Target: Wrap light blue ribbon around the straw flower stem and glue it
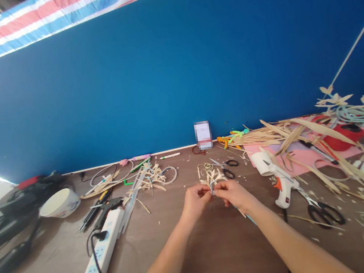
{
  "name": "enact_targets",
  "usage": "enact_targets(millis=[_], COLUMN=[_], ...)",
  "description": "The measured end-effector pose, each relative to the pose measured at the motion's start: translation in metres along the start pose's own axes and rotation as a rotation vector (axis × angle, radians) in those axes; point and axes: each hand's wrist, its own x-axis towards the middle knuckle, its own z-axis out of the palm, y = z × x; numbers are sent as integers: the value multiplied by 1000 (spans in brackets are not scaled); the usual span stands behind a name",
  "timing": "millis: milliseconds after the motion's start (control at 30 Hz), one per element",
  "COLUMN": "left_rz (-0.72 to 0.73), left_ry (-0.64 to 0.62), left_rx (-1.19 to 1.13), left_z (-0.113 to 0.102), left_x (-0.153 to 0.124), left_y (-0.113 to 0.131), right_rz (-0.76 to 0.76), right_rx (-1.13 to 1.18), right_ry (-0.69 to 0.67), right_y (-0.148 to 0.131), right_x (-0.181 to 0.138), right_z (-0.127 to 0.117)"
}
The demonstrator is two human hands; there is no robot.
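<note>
Above the middle of the table, my left hand (195, 203) and my right hand (234, 193) meet fingertip to fingertip. Both pinch the base of a small flower (214, 176) with pale, straw-like petals that fan out away from me. A bit of light blue shows between the fingertips; whether it is wrap or stem I cannot tell. From below my right wrist a light blue stem (250, 219) sticks out, partly hidden. Just beyond the hands lie small black-handled scissors (229, 166) and a loose coil of pale strip (208, 166).
To the right are a white glue gun (284, 185), larger scissors (324, 212), a white roll (261, 163) and many dried strips (289, 135) on pink sheets. Leftward stand a power strip (101, 252), a bowl (59, 203) and a finished-looking straw flower bunch (153, 176). A blue panel (161, 81) closes the back.
</note>
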Motion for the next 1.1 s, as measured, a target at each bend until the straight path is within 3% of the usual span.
enact_targets(millis=[267, 433, 833, 1100], left_rz=[-144, -134, 4, -84], left_ry=[-81, -99, 32, -2], left_rx=[-36, -47, 87, -55], left_z=[-2, -2, 1, 1], left_x=[-7, -6, -4, -6], left_y=[12, 8, -9, -9], right_rz=[53, 51, -115, -193], right_rx=[9, -46, -168, -141], right_ry=[-80, -104, 114, 73], right_y=[2, 5, 12, 14], right_x=[2, 1, 1, 3], right_z=[-3, -3, 9, 5])
